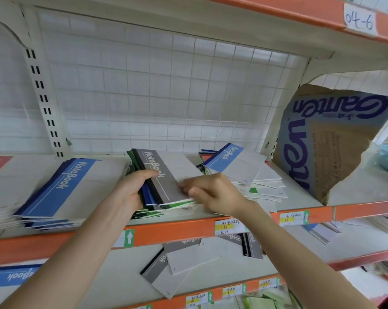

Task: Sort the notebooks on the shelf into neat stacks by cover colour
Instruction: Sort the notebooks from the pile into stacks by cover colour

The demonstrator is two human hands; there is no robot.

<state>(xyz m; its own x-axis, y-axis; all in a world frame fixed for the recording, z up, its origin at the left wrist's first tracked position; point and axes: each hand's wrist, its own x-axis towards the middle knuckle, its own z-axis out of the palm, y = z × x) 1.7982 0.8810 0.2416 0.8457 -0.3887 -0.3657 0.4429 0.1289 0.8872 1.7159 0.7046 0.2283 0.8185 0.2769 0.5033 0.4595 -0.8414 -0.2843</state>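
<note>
Left grip [130,188] is curled round the spine side of the middle stack [154,202], thumb on the grey notebook [166,172] on top. Right grip [210,192] has bent fingers on that same grey cover; it's blurred, so can't tell if it pinches or just touches. The stack shows green, blue and black spines. Just left of the grips: blue stack [61,186]. Just right: loose pile [255,181], a blue notebook on top. All on the shelf [177,229]. Further right: cardboard box [326,148]. Below: grey notebooks [188,257] scattered.
</note>
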